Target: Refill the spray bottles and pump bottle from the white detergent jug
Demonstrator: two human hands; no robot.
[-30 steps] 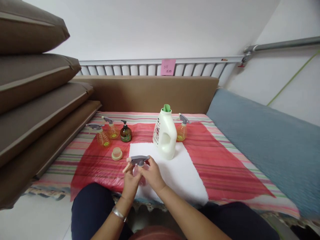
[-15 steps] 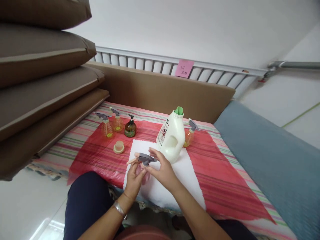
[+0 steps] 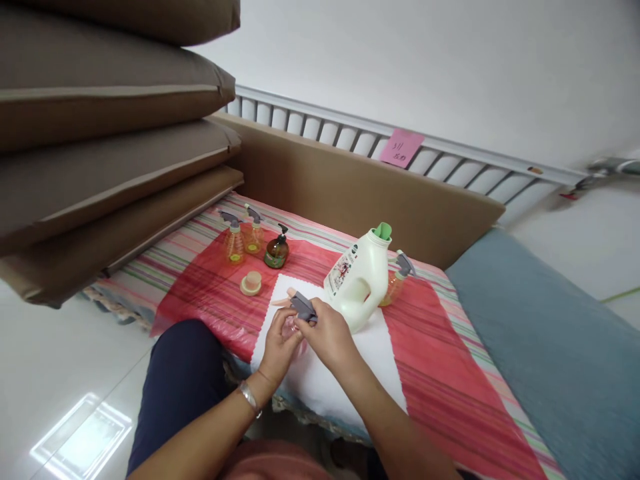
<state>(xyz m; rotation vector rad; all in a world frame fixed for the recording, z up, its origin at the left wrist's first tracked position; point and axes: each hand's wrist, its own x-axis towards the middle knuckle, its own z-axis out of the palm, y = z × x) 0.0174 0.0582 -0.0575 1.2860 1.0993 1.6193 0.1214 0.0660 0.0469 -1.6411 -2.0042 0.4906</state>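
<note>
**Both hands on a small spray bottle over the white cloth**

Nearest the camera, the person's forearms reach forward over dark trousers, with a silver bracelet (image 3: 249, 397) on the left wrist. The left hand (image 3: 279, 341) is curled around the clear, pinkish body of a small spray bottle (image 3: 290, 328), fingers closed on it from below. The right hand (image 3: 327, 333) comes in from the other side, its fingers pinched shut on the grey trigger head (image 3: 303, 307) at the bottle's top. The bottle is held just above the near end of a white cloth (image 3: 365, 360), which lies on a red plastic sheet (image 3: 210, 293).

Just beyond the hands, a white detergent jug (image 3: 363, 283) with a green cap stands on the cloth, and an orange spray bottle (image 3: 397, 283) stands right behind it. To the left sit a small round lid (image 3: 251, 283), then a brown pump bottle (image 3: 277, 250) and two yellow spray bottles (image 3: 234, 241). A stack of brown cushions (image 3: 100, 133) rises at the far left, and a pink note (image 3: 401, 148) hangs on the railing.
</note>
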